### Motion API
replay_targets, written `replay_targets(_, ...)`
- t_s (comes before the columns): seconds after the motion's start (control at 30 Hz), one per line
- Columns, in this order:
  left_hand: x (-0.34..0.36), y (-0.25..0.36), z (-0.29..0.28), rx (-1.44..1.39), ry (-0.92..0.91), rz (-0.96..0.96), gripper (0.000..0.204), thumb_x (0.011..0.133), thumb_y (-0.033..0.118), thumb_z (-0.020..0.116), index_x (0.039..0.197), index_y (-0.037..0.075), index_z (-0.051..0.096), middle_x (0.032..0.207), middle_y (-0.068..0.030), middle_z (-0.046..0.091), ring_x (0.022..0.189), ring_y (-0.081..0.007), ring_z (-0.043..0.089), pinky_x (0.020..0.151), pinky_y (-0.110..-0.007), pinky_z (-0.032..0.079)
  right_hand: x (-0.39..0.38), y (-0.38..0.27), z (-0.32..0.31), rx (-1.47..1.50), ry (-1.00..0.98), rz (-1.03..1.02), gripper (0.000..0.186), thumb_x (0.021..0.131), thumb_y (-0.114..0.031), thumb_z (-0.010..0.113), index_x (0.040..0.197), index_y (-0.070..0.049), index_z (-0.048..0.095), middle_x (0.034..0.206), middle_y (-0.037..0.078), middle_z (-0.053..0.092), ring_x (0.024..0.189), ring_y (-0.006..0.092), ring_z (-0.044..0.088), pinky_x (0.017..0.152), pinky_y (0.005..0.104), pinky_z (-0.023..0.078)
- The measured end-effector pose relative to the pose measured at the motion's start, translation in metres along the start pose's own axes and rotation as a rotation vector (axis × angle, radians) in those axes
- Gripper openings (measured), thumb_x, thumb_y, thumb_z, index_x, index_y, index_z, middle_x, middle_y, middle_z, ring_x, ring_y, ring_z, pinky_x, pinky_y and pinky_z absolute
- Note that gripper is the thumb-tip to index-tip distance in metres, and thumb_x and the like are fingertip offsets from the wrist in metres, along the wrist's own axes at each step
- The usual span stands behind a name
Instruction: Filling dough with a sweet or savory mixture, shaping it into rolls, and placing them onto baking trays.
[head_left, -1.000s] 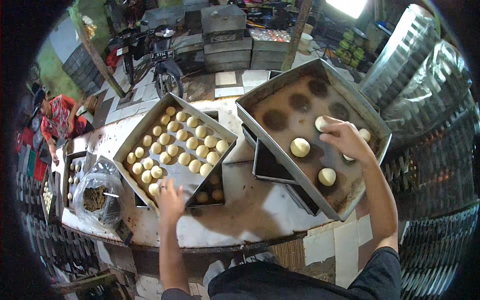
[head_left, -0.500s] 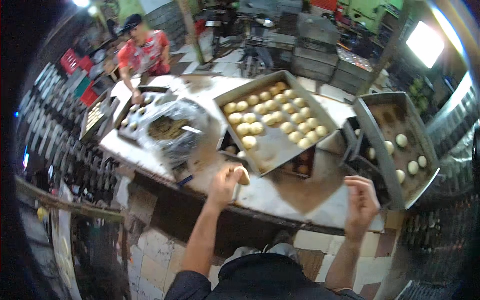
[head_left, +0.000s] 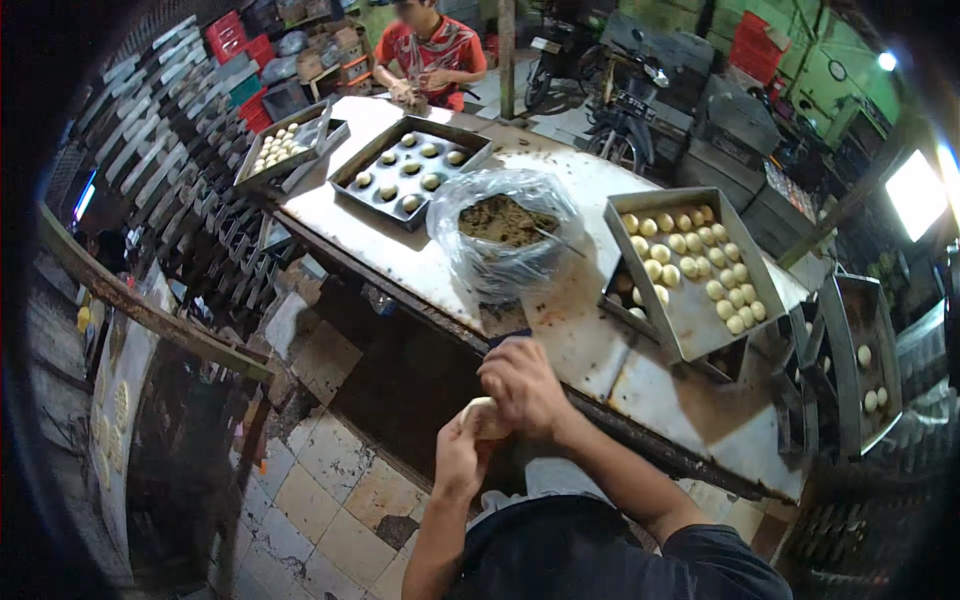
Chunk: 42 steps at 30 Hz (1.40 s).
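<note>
Dough piece (head_left: 489,420), one: on the near side of the table (head_left: 395,250), clamped in left hand (head_left: 460,452). Right hand (head_left: 526,385): just beside it, fingers bunched, grip indeterminable. Plastic bag (head_left: 490,272) of brown filling: farther. Dough-ball tray (head_left: 690,312): right.

Glossy plastic bag (head_left: 468,262); dull metal tray (head_left: 690,312); smooth dough balls (head_left: 671,275).

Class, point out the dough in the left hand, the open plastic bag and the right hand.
Dough (head_left: 489,421): head view, on its pale visible surface.
Plastic bag (head_left: 503,277): head view, on its clear front wall.
Right hand (head_left: 527,390): head view, on the back of the hand.
</note>
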<state>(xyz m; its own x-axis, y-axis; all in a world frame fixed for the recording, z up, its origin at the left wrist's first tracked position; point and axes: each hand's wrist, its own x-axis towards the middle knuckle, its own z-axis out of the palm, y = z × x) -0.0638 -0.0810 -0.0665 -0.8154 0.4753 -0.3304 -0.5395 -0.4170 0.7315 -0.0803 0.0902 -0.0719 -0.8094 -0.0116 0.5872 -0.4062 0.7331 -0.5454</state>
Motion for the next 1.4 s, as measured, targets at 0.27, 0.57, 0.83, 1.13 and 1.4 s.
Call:
replay_targets(0.27, 0.052, 0.071, -0.050, 0.346, 0.031, 0.010, 0.043, 0.105, 0.021, 0.057, 0.136, -0.009, 0.053, 0.113, -0.0179, 0.070, 0.104, -0.0279, 0.069, 0.096, -0.038, 0.055, 0.120, 0.219, -0.014, -0.813, -0.082, 0.704, 0.036, 0.098, -0.022, 0.056, 0.125, 0.003, 0.057, 0.126, 0.027, 0.054, 0.106, 0.0399, 0.063, 0.096, 0.0475, 0.050)
replay_targets(0.57, 0.177, 0.136, -0.044, 0.479, 0.077, 0.006, 0.026, 0.102, 0.013, 0.061, 0.121, -0.005, 0.066, 0.110, -0.0128, 0.072, 0.099, -0.0181, 0.069, 0.093, -0.031, 0.055, 0.223, 0.251, 0.039, -0.463, -0.801, 0.474, 0.026, 0.097, -0.017, 0.051, 0.117, -0.011, 0.067, 0.130, 0.018, 0.063, 0.109, 0.0339, 0.068, 0.087, 0.0469, 0.057)
replay_targets(0.83, 0.233, 0.131, -0.029, 0.563, 0.050, -0.176, 0.031, 0.105, 0.023, 0.057, 0.111, -0.006, 0.068, 0.111, -0.0140, 0.074, 0.096, -0.0178, 0.068, 0.092, -0.032, 0.051, 0.251, 0.272, 0.011, -0.418, -0.515, -0.079, 0.035, 0.094, -0.024, 0.056, 0.125, -0.014, 0.069, 0.124, 0.013, 0.070, 0.112, 0.0343, 0.066, 0.100, 0.0492, 0.050)
replay_targets(1.13, 0.283, 0.085, 0.014, 0.531, -0.079, -0.359, 0.032, 0.103, 0.023, 0.063, 0.118, -0.006, 0.067, 0.107, -0.0095, 0.073, 0.094, -0.0141, 0.067, 0.088, -0.029, 0.052, 0.182, 0.251, -0.049, 0.494, -0.563, 0.990, 0.032, 0.095, -0.005, 0.058, 0.127, -0.007, 0.063, 0.106, 0.013, 0.070, 0.086, 0.0243, 0.068, 0.077, 0.0348, 0.055)
replay_targets(1.4, 0.315, 0.055, 0.043, 0.081, 0.124, -0.338, 0.027, 0.106, 0.019, 0.054, 0.119, -0.002, 0.064, 0.105, -0.0091, 0.071, 0.090, -0.0173, 0.068, 0.079, -0.030, 0.054, 0.129, 0.175, -0.007, 0.417, 0.234, 0.825, 0.010, 0.092, 0.011, 0.060, 0.093, 0.003, 0.065, 0.084, 0.004, 0.064, 0.078, 0.0104, 0.060, 0.069, 0.0273, 0.051)
